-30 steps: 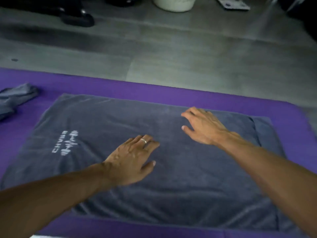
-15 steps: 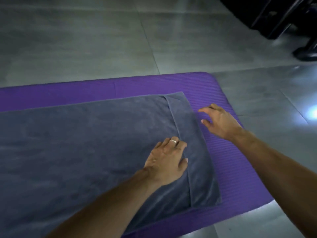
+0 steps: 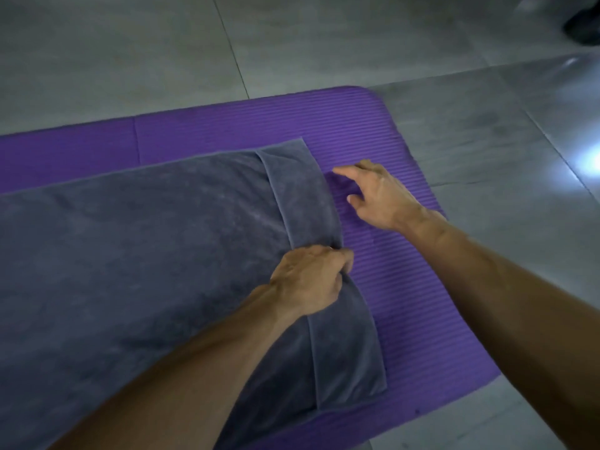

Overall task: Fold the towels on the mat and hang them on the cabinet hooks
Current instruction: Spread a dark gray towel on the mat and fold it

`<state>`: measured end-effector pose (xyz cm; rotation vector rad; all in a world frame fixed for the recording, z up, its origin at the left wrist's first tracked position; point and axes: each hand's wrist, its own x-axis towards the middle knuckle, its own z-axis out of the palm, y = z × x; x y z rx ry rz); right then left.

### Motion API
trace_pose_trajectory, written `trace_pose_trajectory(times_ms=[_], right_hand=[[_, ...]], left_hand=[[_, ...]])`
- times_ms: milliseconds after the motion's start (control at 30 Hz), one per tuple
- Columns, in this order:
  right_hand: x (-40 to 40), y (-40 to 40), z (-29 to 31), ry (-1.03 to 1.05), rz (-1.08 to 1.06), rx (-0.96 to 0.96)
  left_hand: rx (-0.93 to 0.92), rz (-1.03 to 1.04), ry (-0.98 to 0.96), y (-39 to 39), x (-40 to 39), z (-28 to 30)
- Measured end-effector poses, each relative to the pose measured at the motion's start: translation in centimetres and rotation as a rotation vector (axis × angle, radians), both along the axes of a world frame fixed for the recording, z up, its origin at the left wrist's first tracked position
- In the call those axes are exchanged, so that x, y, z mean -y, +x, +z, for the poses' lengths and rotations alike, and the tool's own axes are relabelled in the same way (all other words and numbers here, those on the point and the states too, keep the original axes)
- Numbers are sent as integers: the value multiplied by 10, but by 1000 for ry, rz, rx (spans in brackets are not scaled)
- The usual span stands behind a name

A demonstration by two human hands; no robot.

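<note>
Towel [image 3: 146, 254] lies flat on the purple mat [image 3: 389, 131], its right end near the mat's right edge. Your left hand [image 3: 311, 277] pinches that end's folded strip. Your right hand [image 3: 380, 196] hovers spread over bare mat beside it. Folding has only just begun, and hanging is all left. Grey floor [image 3: 324, 43] lies around; nothing blocks you.

The single head-worn camera looked forward and down from close above the purple mat [image 3: 406, 151], near enough that both forearms entered from 5 and 7 o'clock. It faced the mat's right end, with grey floor [image 3: 130, 53] filling 12 o'clock.
</note>
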<state>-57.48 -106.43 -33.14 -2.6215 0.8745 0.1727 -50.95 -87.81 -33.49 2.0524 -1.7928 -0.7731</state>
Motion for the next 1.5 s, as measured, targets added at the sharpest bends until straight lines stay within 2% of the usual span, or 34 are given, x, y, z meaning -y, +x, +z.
trace_pose_trajectory(times_ms=[133, 200, 367, 433, 633, 933, 1133, 1200, 1300, 1500], right_hand=[[-4, 13, 3, -1, 38, 39], [-11, 25, 4, -43, 112, 5], [-32, 64, 7, -133, 248, -3], [-41, 81, 12, -145, 252, 8], [-77, 133, 34, -133, 246, 104], [-182, 222, 68, -88, 432, 109], [-268, 289, 87, -109, 561, 139], [-298, 312, 89, -104, 595, 157], [-342, 345, 88, -116, 638, 162], [-419, 407, 79, -146, 700, 170]], left_hand=[[-367, 298, 25, 20, -22, 13], [-457, 439, 2, 26, -36, 17], [-396, 821, 37, 38, -62, 16], [-392, 908, 78, 48, -75, 18], [-387, 940, 195, 81, -140, 25], [-427, 1063, 255, 121, -266, 30], [-506, 1370, 177, 153, -352, 27], [-479, 1442, 156, 165, -381, 29], [-358, 1477, 126, 182, -423, 31], [-320, 1451, 47, 214, -509, 34]])
